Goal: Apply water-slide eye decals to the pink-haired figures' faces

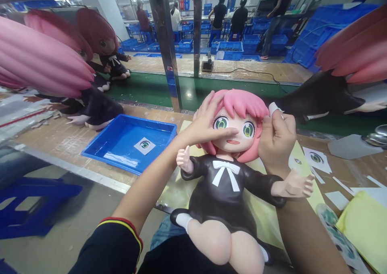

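A large pink-haired figure (224, 185) in a black dress with a white bow lies face up, its legs towards me. My left hand (208, 124) grips its head, fingers spread over the pink hair and thumb across the face below the green eyes. On the other side of the head, my right hand (277, 134) is closed with fingers pinched around a small white piece (274, 107). Whether that piece is cloth, paper or a finger cover I cannot make out. The right wrist passes behind the figure's outstretched arm.
A blue tray (105, 151) on the left holds an eye sticker (144, 145). More eye stickers (317, 159) and paper scraps lie at right, near a yellow cloth (363, 221). Similar figures (102, 44) stand along the green belt (145, 90). Several people work in the background.
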A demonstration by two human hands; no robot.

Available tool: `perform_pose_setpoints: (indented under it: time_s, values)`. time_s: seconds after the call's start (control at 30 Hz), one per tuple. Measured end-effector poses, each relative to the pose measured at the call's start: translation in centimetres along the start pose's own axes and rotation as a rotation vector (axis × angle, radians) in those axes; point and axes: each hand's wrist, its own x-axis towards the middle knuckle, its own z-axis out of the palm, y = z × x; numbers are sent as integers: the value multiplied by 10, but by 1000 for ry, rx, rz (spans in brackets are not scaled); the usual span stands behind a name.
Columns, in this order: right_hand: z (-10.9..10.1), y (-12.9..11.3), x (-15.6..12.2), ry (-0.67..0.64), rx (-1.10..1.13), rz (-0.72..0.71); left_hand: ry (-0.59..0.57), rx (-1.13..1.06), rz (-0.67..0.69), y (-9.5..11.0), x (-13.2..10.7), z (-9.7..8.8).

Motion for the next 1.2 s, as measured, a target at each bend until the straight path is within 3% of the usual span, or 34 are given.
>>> perform_pose_setpoints:
  time_s: [0.37,0.83,1.2]
  values:
    - [1,0,0,9,-23,-33,24,-15,-89,10,-1,2]
    - [0,2,0,4,-43,-50,62,-112,-51,8,1,-4]
    - [1,4,-1,26,-47,-53,38,16,-154,27,6,-4]
